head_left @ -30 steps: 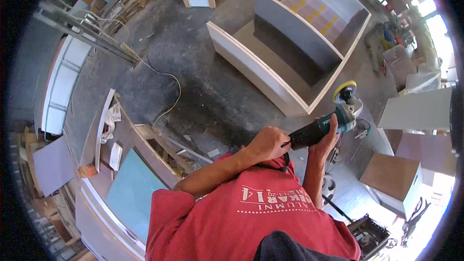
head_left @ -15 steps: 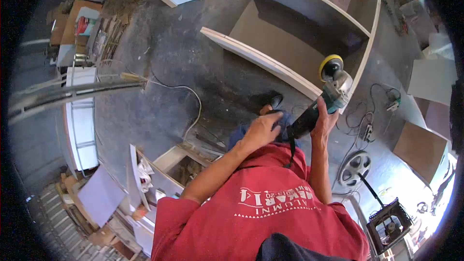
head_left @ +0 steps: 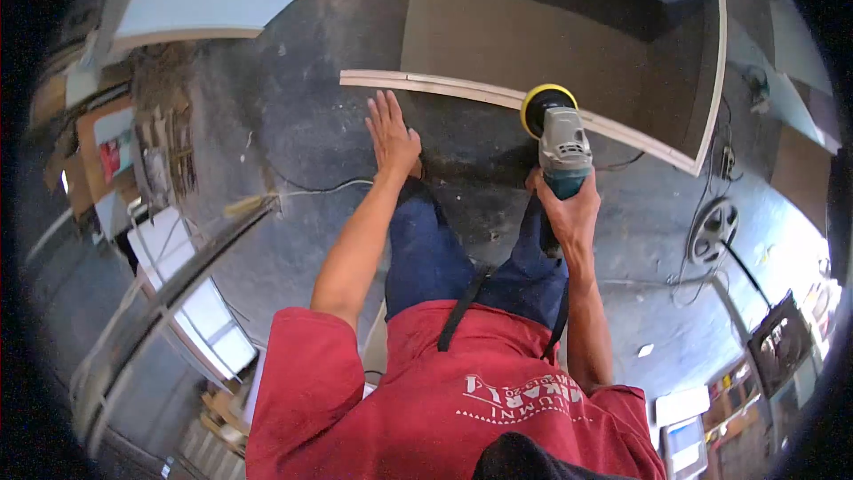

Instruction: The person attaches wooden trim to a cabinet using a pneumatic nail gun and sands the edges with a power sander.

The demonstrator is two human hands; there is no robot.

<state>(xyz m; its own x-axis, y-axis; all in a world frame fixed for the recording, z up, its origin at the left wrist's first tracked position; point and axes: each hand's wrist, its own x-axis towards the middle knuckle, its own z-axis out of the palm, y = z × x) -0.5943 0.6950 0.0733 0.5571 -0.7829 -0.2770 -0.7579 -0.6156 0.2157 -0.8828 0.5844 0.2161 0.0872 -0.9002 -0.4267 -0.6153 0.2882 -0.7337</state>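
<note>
My right hand (head_left: pixel 569 207) is wrapped round the body of an angle grinder (head_left: pixel 566 144) with a grey metal head and green housing. Its round black pad with a yellow rim (head_left: pixel 544 107) is at the front edge of a large wooden cabinet (head_left: pixel 435 84) lying on the floor; whether it touches cannot be seen. My left hand (head_left: pixel 393 140) is stretched out flat, fingers extended, just short of the left end of that same edge. Nothing is in the left hand.
A pale-panelled wooden piece (head_left: pixel 200 4) stands at upper left. Scrap boards (head_left: pixel 107 138) are stacked on the left. On the right are a grey spoked wheel (head_left: pixel 713 229) and cables. A power cord (head_left: pixel 324 187) crosses the floor, and a metal rail (head_left: pixel 178 280) runs at lower left.
The view has turned, and I face the cabinet edge more squarely. My left hand has moved away from the grinder and forward to the edge. The grinder's pad is now at the edge too.
</note>
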